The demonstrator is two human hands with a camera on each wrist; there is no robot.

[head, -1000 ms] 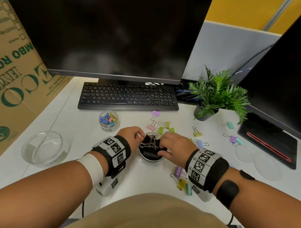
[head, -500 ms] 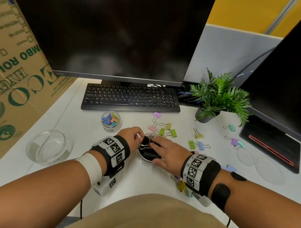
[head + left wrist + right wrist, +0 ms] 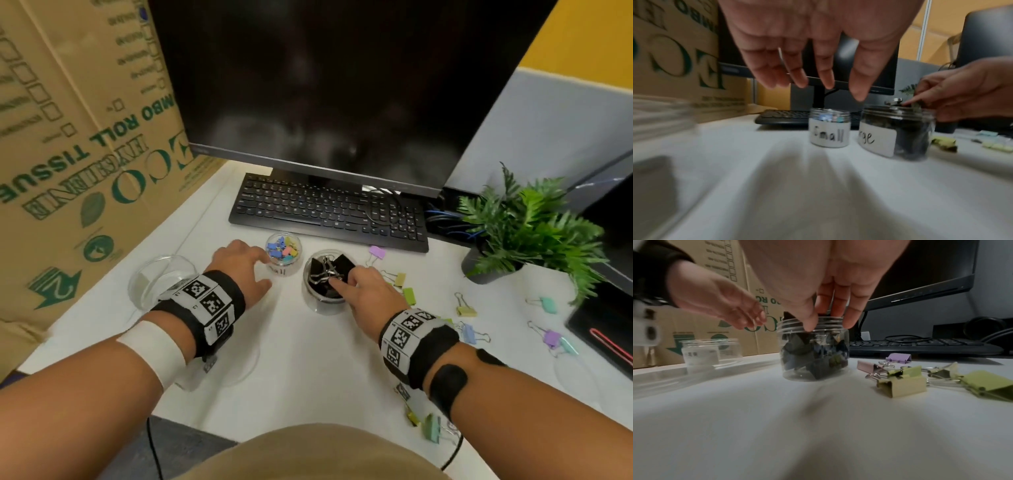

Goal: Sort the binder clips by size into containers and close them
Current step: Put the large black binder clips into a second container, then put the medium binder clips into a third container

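A clear jar labelled with letters ending "rge" (image 3: 322, 301) (image 3: 875, 139) stands mid-desk, packed with large black binder clips (image 3: 320, 270). My right hand (image 3: 342, 279) (image 3: 828, 321) reaches into it, fingers pressing on the clips and thumb outside the rim. Just left stands the jar marked "Small" (image 3: 283, 255) (image 3: 829, 129), holding small coloured clips. My left hand (image 3: 260, 267) (image 3: 818, 81) hovers beside that jar, fingers spread and holding nothing. Pastel medium clips (image 3: 409, 296) (image 3: 900, 384) lie scattered to the right of the jars. Both jars are uncovered.
An empty clear jar (image 3: 150, 281) (image 3: 711, 350) sits at the left by a cardboard box (image 3: 68, 154). A keyboard (image 3: 329, 212), monitor and potted plant (image 3: 520, 226) line the back. More clips (image 3: 431, 428) lie near my right forearm, and a clear lid (image 3: 579, 377) lies further right.
My left hand has let go of the black-clip jar and moved left, next to the small jar. My right hand stays in the black-clip jar.
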